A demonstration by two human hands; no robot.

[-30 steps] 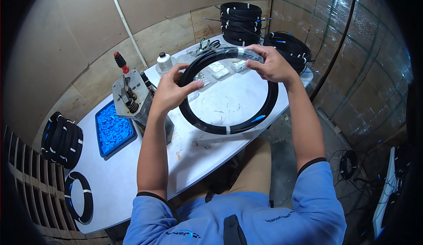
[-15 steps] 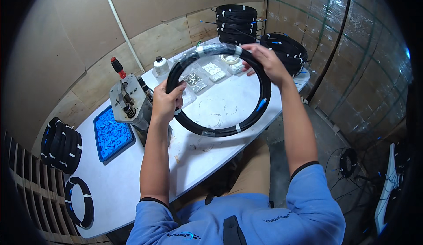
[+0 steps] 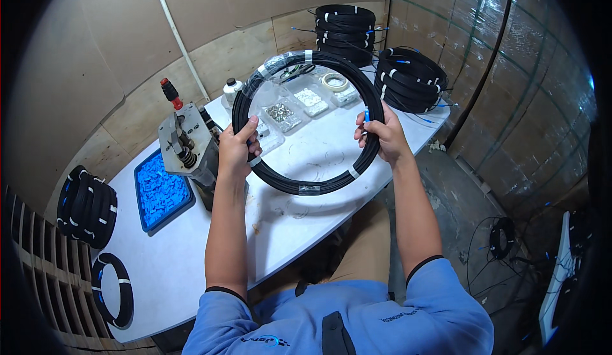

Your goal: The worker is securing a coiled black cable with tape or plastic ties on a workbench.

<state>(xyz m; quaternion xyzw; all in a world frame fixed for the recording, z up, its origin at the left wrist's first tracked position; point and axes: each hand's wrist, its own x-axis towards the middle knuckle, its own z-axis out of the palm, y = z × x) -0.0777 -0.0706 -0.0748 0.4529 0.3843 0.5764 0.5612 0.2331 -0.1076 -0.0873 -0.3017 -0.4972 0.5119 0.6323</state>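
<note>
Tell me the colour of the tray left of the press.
Blue: the tray and the small pieces in it, seen in the head view.

black cable coil (image 3: 299,186), blue tray (image 3: 141,183), white table (image 3: 191,253)

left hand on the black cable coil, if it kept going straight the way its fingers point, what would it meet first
Probably the clear plastic bags of small parts on the white table, just beyond the left hand gripping the cable coil. Depth is unclear; it might pass above them.

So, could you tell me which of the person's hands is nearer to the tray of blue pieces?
The left. The left hand grips the black cable coil just right of the blue tray, beyond the lever tool; the right hand holds the coil's far side.
</note>
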